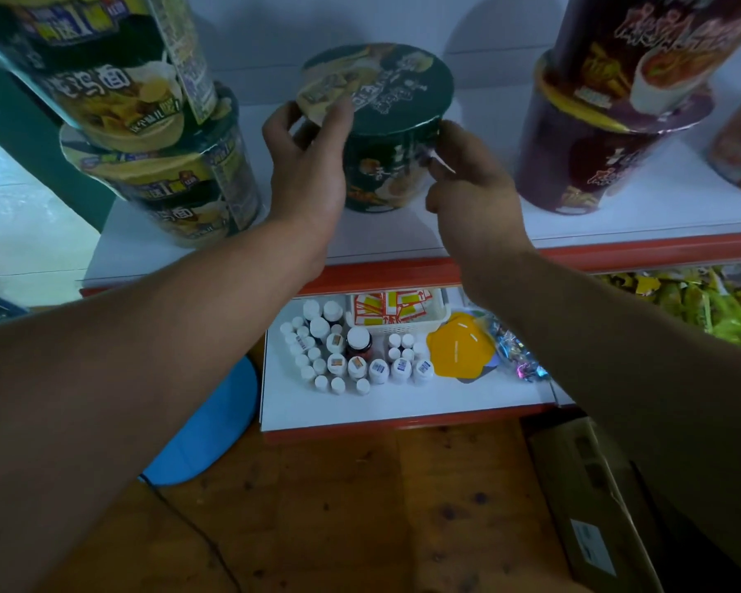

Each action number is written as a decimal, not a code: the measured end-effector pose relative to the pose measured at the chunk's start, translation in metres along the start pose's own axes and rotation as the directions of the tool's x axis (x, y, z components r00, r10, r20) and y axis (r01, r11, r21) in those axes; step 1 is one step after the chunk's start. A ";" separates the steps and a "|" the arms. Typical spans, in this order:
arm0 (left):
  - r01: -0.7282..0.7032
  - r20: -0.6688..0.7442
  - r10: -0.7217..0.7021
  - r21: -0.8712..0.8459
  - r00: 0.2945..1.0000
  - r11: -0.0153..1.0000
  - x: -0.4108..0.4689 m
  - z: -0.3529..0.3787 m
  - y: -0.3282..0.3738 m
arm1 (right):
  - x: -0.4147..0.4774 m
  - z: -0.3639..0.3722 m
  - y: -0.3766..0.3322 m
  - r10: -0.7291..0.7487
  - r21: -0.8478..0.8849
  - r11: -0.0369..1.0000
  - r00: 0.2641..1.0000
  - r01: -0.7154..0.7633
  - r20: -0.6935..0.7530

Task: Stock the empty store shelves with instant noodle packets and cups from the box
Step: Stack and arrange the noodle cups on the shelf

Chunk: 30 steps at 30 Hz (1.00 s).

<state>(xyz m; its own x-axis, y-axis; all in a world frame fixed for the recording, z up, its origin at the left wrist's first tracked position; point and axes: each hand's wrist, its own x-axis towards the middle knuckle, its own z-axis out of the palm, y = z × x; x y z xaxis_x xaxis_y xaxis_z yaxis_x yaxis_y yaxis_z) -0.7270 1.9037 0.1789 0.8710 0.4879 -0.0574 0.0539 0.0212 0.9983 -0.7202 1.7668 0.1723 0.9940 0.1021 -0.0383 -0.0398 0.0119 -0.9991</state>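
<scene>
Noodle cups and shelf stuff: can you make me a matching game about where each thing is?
Things:
1. dark green cup
2. purple cups
3. white bottles
4. cardboard box

Places:
A. on the floor, at the right
B. between the left hand and right hand
C. on the lower shelf
D. stacked on the upper shelf, right of the hands

Pairs: 1-B, 2-D, 3-C, 4-A

Retail shop: white shelf (403, 237) with red edging, stacked noodle cups (163, 181), barcoded bottles (351, 357) below.
</scene>
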 end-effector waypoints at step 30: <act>0.042 0.099 -0.033 -0.095 0.995 0.995 -0.025 -0.011 0.002 | -0.006 -0.004 -0.020 0.126 0.144 0.981 0.991 -0.131 0.046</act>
<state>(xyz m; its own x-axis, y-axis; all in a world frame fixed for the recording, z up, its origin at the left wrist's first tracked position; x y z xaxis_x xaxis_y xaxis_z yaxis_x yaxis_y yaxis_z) -0.7543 1.9011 0.1826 0.9126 0.3986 -0.0908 0.0443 0.1245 0.9912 -0.7246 1.7620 0.1920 0.9754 0.1483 -0.1629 -0.1840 0.1414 -0.9727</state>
